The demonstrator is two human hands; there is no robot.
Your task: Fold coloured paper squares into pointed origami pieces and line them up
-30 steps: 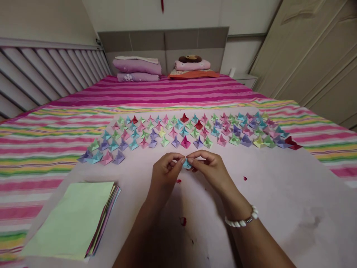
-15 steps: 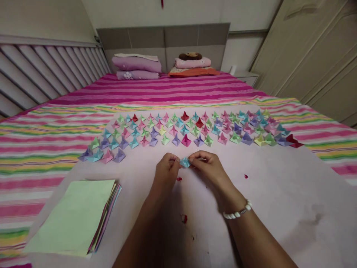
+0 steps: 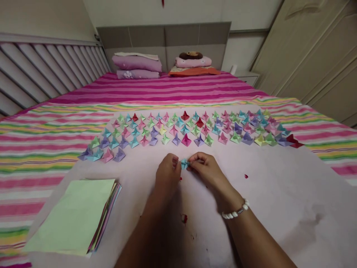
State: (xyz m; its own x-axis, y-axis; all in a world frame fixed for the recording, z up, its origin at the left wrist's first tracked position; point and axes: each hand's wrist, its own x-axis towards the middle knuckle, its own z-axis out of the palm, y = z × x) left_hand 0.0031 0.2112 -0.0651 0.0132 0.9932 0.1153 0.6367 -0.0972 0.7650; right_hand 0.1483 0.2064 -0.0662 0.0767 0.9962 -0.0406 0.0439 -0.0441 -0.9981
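Note:
A small light-blue folded paper boat [image 3: 184, 163] is held between my two hands, above the pale board. My left hand [image 3: 168, 174] pinches its left end, with the fingers curled in. On the other side, my right hand [image 3: 205, 167] grips the right end between thumb and fingertips; a bracelet of white beads [image 3: 236, 213] circles that wrist. Beyond my hands stand rows of folded paper boats [image 3: 186, 140] in pink, green, blue, purple, yellow and red. Four-cornered coloured sheets lie in a stack [image 3: 75, 216] at the left, a light-green one on top.
The pale board [image 3: 279, 208] rests on a striped bedspread [image 3: 22, 182]. Small red scraps [image 3: 184, 218] are scattered on it near my forearms. Folded bedding [image 3: 136, 67] and a pillow pile [image 3: 193, 67] sit by the headboard [image 3: 164, 37]. A slatted rail [image 3: 50, 70] runs along the left.
The blue paper boat has turned slightly and shifted a little left between my fingers. My left hand has tilted more upright. The rows of boats and the paper stack have not moved.

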